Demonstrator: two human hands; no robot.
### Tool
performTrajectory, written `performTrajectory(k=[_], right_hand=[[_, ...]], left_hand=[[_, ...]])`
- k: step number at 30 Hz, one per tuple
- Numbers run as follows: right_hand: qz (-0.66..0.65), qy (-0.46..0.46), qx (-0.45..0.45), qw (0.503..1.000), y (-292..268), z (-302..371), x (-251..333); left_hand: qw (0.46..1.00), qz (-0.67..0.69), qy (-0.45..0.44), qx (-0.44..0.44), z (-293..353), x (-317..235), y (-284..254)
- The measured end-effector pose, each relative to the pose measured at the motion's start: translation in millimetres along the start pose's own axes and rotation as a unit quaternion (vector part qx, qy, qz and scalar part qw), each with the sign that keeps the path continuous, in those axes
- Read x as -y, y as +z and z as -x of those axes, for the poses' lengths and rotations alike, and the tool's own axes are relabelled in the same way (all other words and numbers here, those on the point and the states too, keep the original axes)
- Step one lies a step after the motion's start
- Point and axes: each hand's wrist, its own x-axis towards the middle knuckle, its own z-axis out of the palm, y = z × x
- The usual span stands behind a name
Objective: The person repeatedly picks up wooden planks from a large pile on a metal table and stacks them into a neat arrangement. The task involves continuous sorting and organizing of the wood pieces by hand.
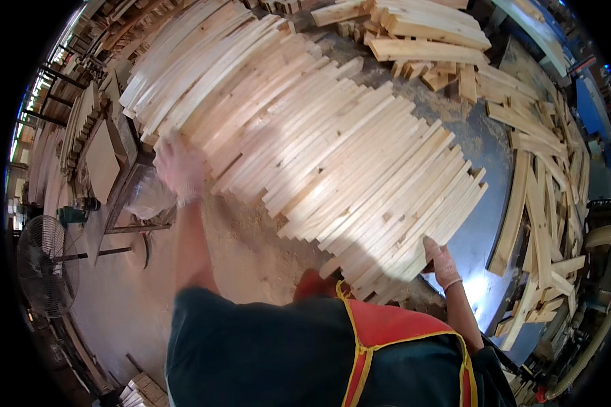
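A long row of pale wooden strips (332,149) lies side by side across the middle of the view, their ends uneven. My left hand (178,165), in a whitish glove, is at the near ends of the strips on the left. It is blurred, and its fingers cannot be made out. At the right end of the row, my right hand (442,263), also gloved, grips the edge of the nearest wooden strips. Its thumb lies on top, and the other fingers are mostly hidden.
Thick boards and offcuts (428,41) are piled at the far side. Loose wooden slats (540,203) lie jumbled on the right. A floor fan (47,264) stands at the left, near a clear plastic bag (149,193). Sawdust (244,251) covers the floor below the strips.
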Motion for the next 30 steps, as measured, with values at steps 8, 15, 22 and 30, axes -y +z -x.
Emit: performTrajectory(k=[8, 15, 22, 30], right_hand=[[-0.041, -0.058, 0.066, 0.995, -10, 3, 1], [-0.060, -0.202, -0.024, 0.977, -73, -32, -35], [0.017, -0.166, 0.035, 0.985, -178, -47, -6], [0.196, -0.165, -0.052, 0.965, -173, -60, 21]], left_hand=[[0.316, 0.679, -0.618, 0.238, 304, -121, 1], [0.471, 0.656, -0.328, 0.490, 389, -169, -39], [0.802, 0.327, 0.060, 0.496, 266, -276, -110], [0.770, 0.355, 0.065, 0.526, 273, -406, -62]])
